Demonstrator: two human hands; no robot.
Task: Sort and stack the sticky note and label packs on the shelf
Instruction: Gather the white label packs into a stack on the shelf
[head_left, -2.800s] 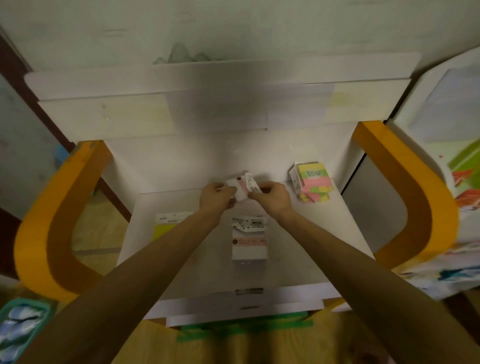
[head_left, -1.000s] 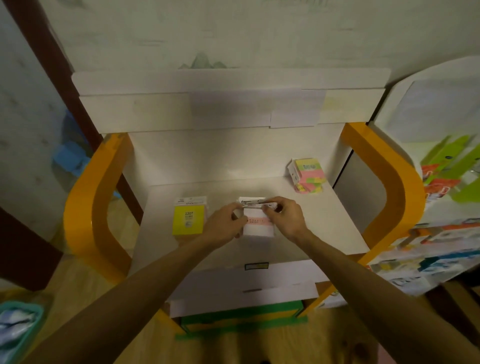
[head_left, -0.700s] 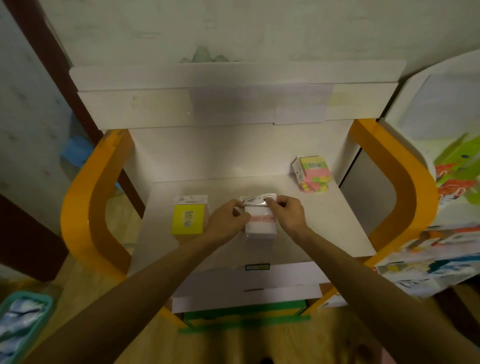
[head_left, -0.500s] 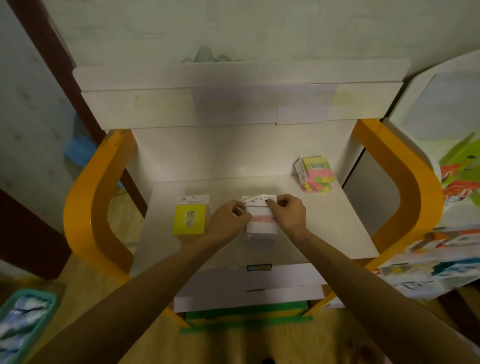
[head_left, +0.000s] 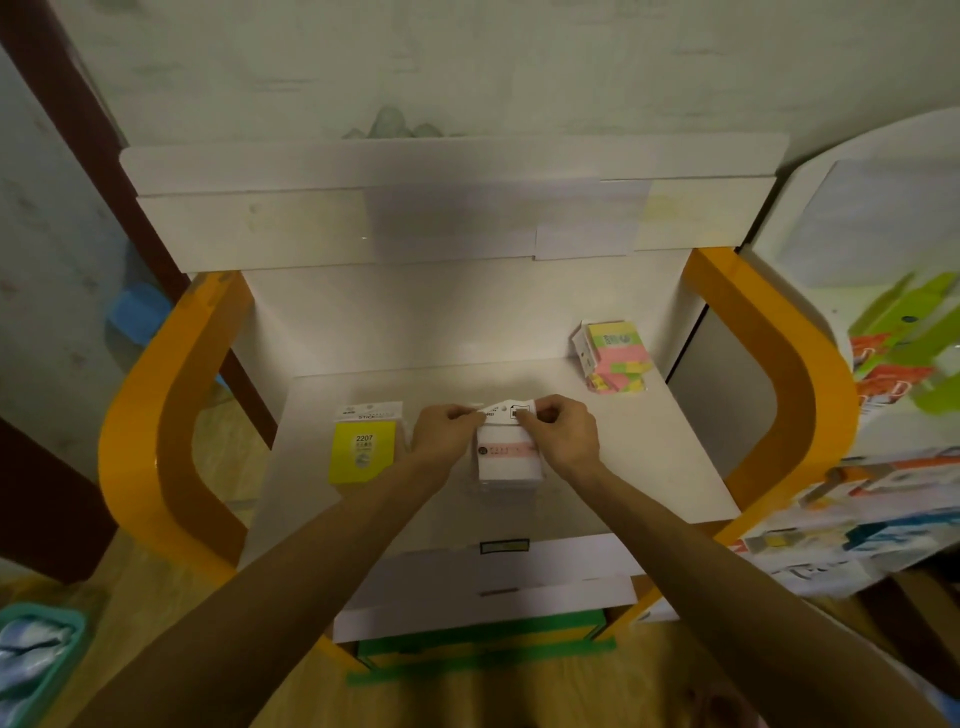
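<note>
A white label pack (head_left: 508, 460) with a pink band lies on the middle of the white shelf (head_left: 634, 457). My left hand (head_left: 448, 432) pinches the left end of its top flap. The flap's right end is pinched by my right hand (head_left: 563, 434). A yellow sticky note pack (head_left: 363, 449) lies flat to the left of my hands. A pile of pink, yellow and green sticky note packs (head_left: 615, 357) stands at the shelf's back right corner.
Orange curved side panels (head_left: 156, 415) flank the shelf on both sides. A higher white shelf board (head_left: 452, 208) overhangs the back. A second display with colourful packs (head_left: 893, 405) stands to the right. A teal basket (head_left: 31, 654) sits on the floor at lower left.
Both hands brought the white label pack down from mid-air at the shelf's back onto the white pack lying mid-shelf. In the last second they stayed pinching its flap; only the camera shifted.
</note>
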